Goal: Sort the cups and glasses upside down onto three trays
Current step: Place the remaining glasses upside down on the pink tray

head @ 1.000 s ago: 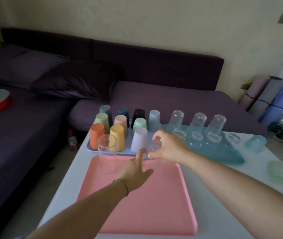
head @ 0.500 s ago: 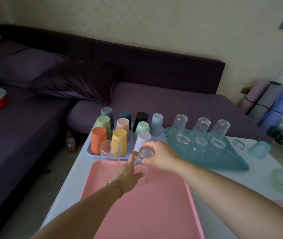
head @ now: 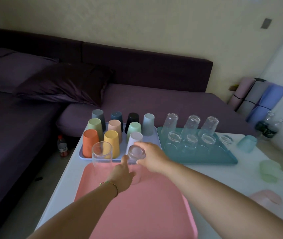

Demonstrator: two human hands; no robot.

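A pink tray lies nearest me on the white table. One clear tall glass stands upside down at its far left corner. My right hand grips a second clear glass by its base, upside down, over the tray's far edge. My left hand touches that glass's side with straight fingers. Behind, a lilac tray holds several coloured cups upside down. A teal tray holds several clear glasses upside down.
Loose cups lie on the table at the right: a teal one, a green one, a pink one, and a clear glass. A purple sofa stands beyond the table. A bottle stands on the floor at left.
My right hand has carried the clear glass left and down toward the pink tray's far edge. My left hand stayed beside it, fingers against the glass.
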